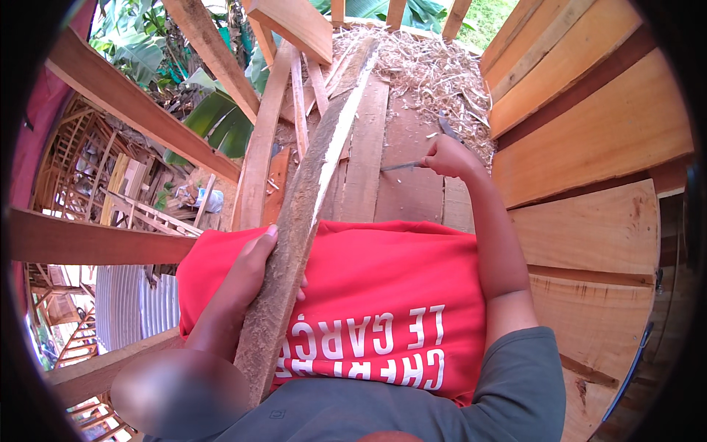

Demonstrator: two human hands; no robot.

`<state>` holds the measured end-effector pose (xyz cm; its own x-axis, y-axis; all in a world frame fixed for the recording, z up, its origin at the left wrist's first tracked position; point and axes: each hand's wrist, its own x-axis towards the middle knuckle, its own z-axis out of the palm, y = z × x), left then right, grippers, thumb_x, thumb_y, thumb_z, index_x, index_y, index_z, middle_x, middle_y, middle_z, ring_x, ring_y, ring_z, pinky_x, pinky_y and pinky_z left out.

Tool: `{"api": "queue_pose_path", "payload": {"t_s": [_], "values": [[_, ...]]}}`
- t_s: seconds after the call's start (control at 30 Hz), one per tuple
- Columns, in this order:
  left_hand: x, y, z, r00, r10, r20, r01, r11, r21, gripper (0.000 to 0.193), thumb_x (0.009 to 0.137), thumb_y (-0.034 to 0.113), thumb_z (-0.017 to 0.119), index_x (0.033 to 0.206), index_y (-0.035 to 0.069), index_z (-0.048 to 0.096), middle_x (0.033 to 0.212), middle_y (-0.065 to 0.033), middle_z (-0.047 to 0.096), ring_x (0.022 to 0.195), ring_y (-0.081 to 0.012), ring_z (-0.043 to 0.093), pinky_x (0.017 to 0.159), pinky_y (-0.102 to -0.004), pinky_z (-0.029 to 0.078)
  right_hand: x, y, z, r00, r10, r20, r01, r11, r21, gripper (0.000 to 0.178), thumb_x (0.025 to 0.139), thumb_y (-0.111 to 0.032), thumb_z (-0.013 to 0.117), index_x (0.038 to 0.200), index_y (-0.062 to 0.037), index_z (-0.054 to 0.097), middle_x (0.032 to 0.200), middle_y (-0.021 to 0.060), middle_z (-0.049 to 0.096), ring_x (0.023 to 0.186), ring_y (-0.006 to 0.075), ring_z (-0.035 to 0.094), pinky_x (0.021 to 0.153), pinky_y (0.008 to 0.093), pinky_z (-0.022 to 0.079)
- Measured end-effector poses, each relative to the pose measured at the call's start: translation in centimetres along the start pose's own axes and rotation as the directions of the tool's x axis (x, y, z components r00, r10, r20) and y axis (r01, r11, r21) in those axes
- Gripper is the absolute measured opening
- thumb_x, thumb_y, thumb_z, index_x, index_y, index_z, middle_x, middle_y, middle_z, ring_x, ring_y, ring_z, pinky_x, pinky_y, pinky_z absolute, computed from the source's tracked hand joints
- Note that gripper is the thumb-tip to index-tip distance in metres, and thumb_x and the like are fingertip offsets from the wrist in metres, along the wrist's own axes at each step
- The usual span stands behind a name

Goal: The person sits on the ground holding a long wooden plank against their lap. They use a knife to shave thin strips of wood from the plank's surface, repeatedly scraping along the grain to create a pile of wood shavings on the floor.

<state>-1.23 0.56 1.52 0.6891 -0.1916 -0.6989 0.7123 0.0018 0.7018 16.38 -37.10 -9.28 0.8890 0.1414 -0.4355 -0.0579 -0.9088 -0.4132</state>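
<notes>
A long rough timber beam [294, 199] slants from my lower body up to the far boards, with one long edge pale and freshly cut. My left hand [255, 254] is closed round its near part, thumb on the left side and fingertips showing on the right. Further off, my right hand [449, 157] is closed on a thin grey bladed tool [401, 167], which points left over the floorboards. Its exact kind is hard to make out. Just beyond that hand, a dark curved piece [449, 129] lies by the shavings. Red cloth [398, 272] with white print covers my lap.
Wood shavings [434, 70] heap up at the far end of the plank floor [409, 132]. Loose planks [269, 132] lie left of the beam. A board wall [582, 140] rises at the right; open studs [140, 110] stand at the left, with banana leaves [221, 121] outside.
</notes>
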Motion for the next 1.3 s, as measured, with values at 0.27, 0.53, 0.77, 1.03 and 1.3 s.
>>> {"api": "queue_pose_path", "payload": {"t_s": [0.27,0.53,0.77,1.03,1.3], "values": [[-0.1,-0.1,0.0,1.0,-0.001,-0.003,0.001,1.0,0.002,0.05,0.108,0.043,0.03,0.111,0.0,0.056,0.073,-0.0155,0.066,0.057,-0.0236,0.067,0.053,-0.0322,0.054,0.2,0.2,-2.5,0.865,0.04,-0.501,-0.043,0.999,0.005,0.025,0.092,-0.029,0.066,0.109,-0.0146,0.077,0.097,0.0147,0.074,0.09,0.0335,0.071,0.081,0.0452,0.055],[0.0,0.0,0.2,1.0,0.0,-0.008,0.0,1.0,-0.003,0.05,0.108,0.043,0.03,0.11,0.0,0.056,0.072,-0.0152,0.066,0.056,-0.0231,0.067,0.052,-0.0318,0.053,-1.1,-0.3,-1.4,0.992,0.06,-0.113,-0.081,0.978,-0.19,0.029,0.08,-0.04,0.077,0.102,-0.0204,0.079,0.096,0.0074,0.076,0.096,0.0253,0.072,0.088,0.0401,0.055],[-0.1,0.1,0.1,1.0,0.0,-0.005,0.0,1.0,-0.001,0.05,0.107,0.043,0.031,0.111,0.0,0.056,0.072,-0.0148,0.065,0.056,-0.0228,0.067,0.051,-0.0316,0.053,0.1,-0.1,-0.1,0.985,0.094,-0.143,-0.117,0.979,-0.165,0.025,0.081,-0.038,0.077,0.098,-0.0199,0.08,0.093,0.0079,0.077,0.096,0.0255,0.072,0.088,0.0407,0.055],[-0.1,0.0,0.2,1.0,0.004,-0.007,-0.004,1.0,0.003,0.049,0.107,0.043,0.031,0.111,0.001,0.056,0.072,-0.0142,0.066,0.055,-0.0222,0.066,0.051,-0.0312,0.053,0.3,-0.4,0.3,0.978,0.15,-0.146,-0.17,0.976,-0.137,0.026,0.081,-0.037,0.076,0.096,-0.0164,0.081,0.095,0.0094,0.077,0.097,0.0258,0.072,0.089,0.04,0.055],[-0.1,0.1,0.2,1.0,0.003,-0.014,-0.003,1.0,0.0,0.049,0.107,0.043,0.031,0.111,0.0,0.056,0.072,-0.0143,0.066,0.055,-0.0222,0.067,0.05,-0.0311,0.053,0.4,-0.9,0.8,0.972,0.134,-0.192,-0.165,0.973,-0.159,0.028,0.082,-0.039,0.075,0.097,-0.0161,0.08,0.093,0.0084,0.077,0.092,0.0265,0.072,0.085,0.0426,0.055]]}}
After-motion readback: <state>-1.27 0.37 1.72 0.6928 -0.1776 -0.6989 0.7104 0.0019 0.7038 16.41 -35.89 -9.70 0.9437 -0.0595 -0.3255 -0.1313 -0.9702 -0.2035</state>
